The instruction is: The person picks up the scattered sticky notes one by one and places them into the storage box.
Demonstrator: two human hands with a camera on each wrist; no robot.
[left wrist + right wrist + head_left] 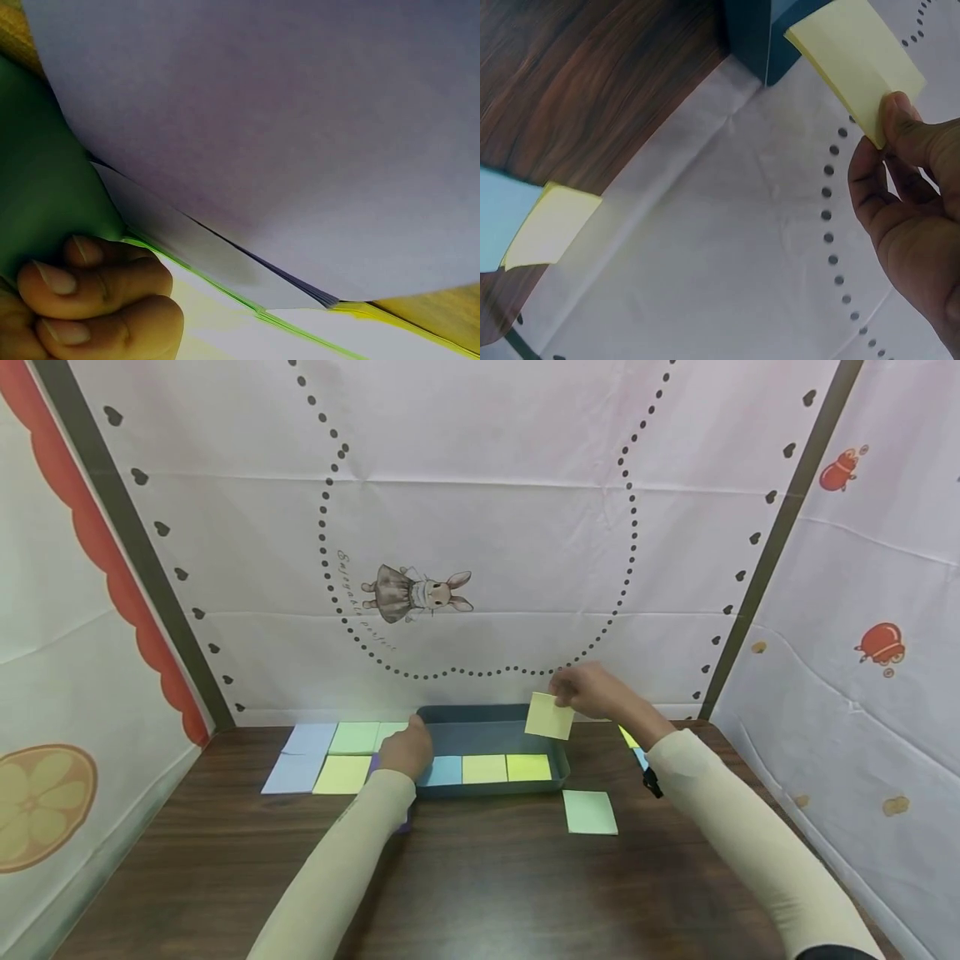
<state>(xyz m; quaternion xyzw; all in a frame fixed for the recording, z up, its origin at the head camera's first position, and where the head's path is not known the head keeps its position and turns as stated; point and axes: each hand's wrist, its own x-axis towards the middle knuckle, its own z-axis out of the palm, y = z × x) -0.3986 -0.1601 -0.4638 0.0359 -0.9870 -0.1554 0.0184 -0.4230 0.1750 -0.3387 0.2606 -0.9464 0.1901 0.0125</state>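
Observation:
My right hand (588,687) pinches a pale yellow sticky-note pad (549,717) by one corner, above the right end of a dark green tray (487,791). In the right wrist view, thumb and fingers meet on that pad's corner (859,64). My left hand (407,749) grips the tray's left wall; its curled fingers (105,289) show against the green wall (52,172) in the left wrist view. Along the tray's front lie a blue pad (446,770), a pale yellow pad (484,768) and a brighter yellow pad (528,767).
Left of the tray lie lavender-blue pads (288,774), a green pad (355,737) and a yellow pad (341,774). A purple pad (405,823) is mostly behind the left arm. A mint pad (590,812) lies front right. Printed cloth (487,543) walls the table (487,877).

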